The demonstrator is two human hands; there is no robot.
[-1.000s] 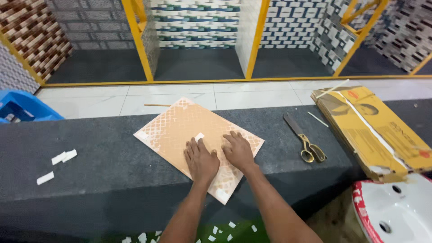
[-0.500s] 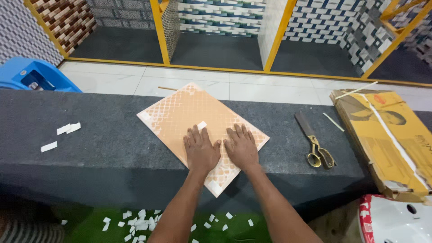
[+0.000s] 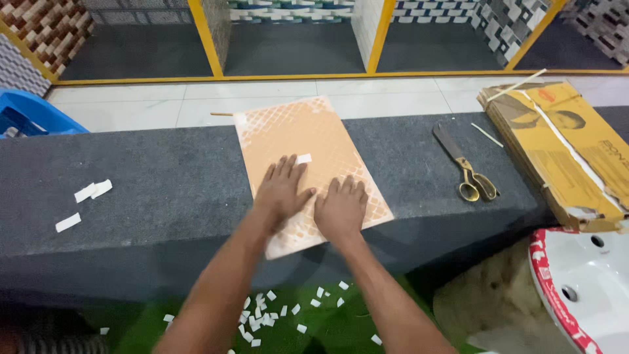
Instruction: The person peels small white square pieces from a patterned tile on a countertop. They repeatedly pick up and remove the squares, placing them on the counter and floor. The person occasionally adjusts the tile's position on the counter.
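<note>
Your left hand (image 3: 283,191) and right hand (image 3: 341,208) lie flat, fingers spread, side by side on the orange tile (image 3: 308,147) on the dark tabletop (image 3: 164,177). A white paper scrap (image 3: 303,158) sits just beyond your left fingertips. Scissors (image 3: 466,167) and a flattened cardboard box (image 3: 563,144) lie well right of your hands.

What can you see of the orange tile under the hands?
The tile is a flat rectangular slab, pale orange with a white lattice pattern, looking like the back of a ceramic tile. It lies on the dark counter, turned at a slant, its far end and its near corner jutting past the counter's edges. A small white strip sits on it. The left hand and right hand press flat on its near half.
</note>
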